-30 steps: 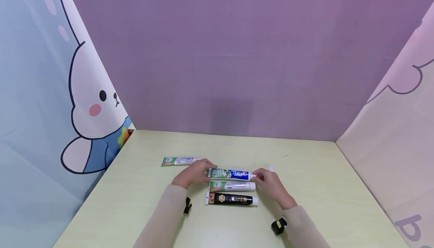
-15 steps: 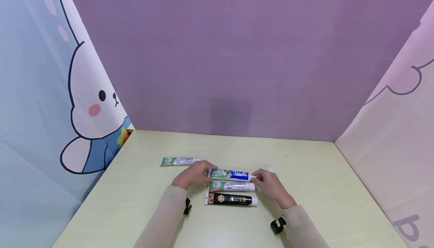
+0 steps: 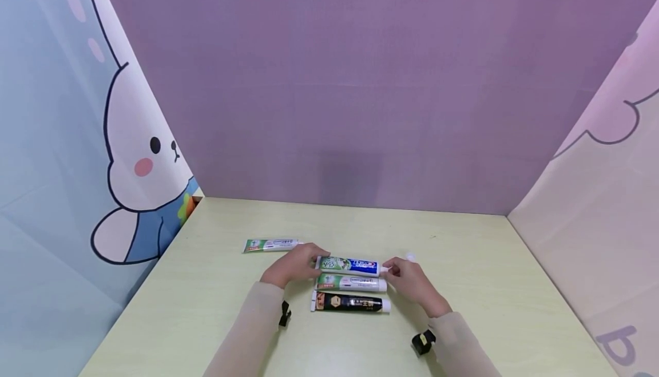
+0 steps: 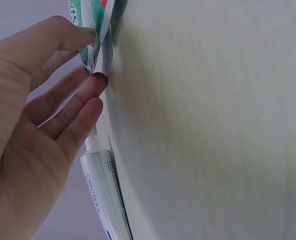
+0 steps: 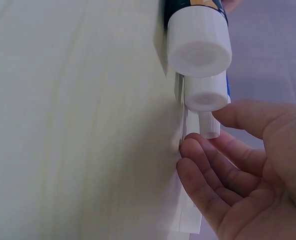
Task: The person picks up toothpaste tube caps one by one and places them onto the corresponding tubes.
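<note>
A blue and green toothpaste tube lies across the table, farthest back in a row of three. My left hand pinches its flat crimped end, thumb over the edge in the left wrist view. At the other end my right hand holds the narrow white cap between thumb and fingers. Just nearer lies a green and white toothpaste tube, and nearest of the three a black toothpaste tube. All their caps point right.
Another green and white tube lies behind my left hand, its cap end partly hidden. A small white object shows behind my right hand, mostly covered. A purple curtain hangs along the table's back edge, with printed cloths at both sides.
Both hands keep their hold on the blue and green tube and stay in nearly the same place. Only a very slight shift of the view shows.
</note>
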Motion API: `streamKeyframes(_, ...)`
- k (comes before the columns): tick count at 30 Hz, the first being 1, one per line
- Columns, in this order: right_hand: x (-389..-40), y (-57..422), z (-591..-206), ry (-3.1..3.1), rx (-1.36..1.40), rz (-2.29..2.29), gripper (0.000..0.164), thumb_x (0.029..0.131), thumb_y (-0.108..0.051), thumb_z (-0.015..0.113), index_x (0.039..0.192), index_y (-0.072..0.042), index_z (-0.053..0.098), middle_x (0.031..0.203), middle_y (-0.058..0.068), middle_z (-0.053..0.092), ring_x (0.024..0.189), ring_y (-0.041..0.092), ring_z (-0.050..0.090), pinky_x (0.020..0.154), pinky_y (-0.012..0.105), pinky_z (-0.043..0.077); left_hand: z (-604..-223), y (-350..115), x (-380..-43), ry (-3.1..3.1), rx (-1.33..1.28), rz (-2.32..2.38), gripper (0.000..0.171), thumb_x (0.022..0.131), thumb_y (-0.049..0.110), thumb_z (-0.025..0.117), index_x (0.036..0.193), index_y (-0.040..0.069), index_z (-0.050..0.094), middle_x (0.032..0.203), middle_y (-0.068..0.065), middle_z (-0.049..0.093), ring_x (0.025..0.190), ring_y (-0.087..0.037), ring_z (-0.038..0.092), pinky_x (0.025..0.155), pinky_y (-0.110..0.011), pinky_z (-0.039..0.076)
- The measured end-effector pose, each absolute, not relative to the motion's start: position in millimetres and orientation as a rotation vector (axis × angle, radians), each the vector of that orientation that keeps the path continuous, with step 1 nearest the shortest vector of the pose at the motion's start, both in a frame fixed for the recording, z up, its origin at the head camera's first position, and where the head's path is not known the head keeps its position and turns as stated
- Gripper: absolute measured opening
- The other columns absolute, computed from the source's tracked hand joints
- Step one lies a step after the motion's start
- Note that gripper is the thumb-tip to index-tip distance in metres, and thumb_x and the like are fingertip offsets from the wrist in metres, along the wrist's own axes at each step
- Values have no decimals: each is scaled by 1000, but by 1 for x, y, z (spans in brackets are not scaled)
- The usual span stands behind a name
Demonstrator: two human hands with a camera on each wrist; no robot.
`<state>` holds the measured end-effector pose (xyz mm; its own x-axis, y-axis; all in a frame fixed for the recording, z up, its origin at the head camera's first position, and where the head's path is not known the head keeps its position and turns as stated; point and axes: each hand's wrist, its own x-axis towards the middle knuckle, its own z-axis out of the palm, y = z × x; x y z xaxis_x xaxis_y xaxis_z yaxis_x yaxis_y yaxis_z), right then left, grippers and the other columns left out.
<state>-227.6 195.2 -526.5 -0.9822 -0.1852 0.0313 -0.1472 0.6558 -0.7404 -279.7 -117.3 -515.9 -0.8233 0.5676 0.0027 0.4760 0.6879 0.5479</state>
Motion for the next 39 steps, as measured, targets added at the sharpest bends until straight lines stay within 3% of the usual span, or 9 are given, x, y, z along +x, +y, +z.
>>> streamKeyframes(11,-226,201,-526,2805,-265,-1240,25,96,-19,69,114,-2,68,89,0,66,82,15,61,73,33,54,-505,-122,-276,2759,838,800,46,85,14,76,130,9,67,128,-8,63,117,-25,58,101,-42,48)
streamKeyframes(18,-223,204,-522,2811,-254,-1234,26,95,-17,70,115,-2,68,92,3,68,87,18,64,75,34,55,-497,-131,-281,2827,814,730,39,93,18,71,131,12,67,128,-7,62,112,-25,59,95,-40,51)
streamKeyframes(27,-219,212,-518,2822,-278,-1227,25,96,-17,68,115,-1,68,92,3,68,87,19,64,74,35,55,-487,-152,-292,2896,841,700,37,88,7,72,125,6,70,118,-11,65,109,-29,61,94,-43,50)
streamKeyframes(35,-217,216,-516,2832,-257,-1207,25,96,-17,68,115,-1,68,93,4,68,86,19,64,75,36,55,-485,-168,-302,2964,685,568,32,87,8,76,119,7,73,110,-8,67,97,-21,61,90,-39,52)
streamKeyframes(39,-216,217,-517,2821,-251,-1213,25,96,-17,69,115,-1,68,92,4,68,86,19,64,73,35,55,-486,-174,-304,2966,643,540,32,85,6,75,117,5,73,110,-10,67,97,-24,61,89,-41,52)
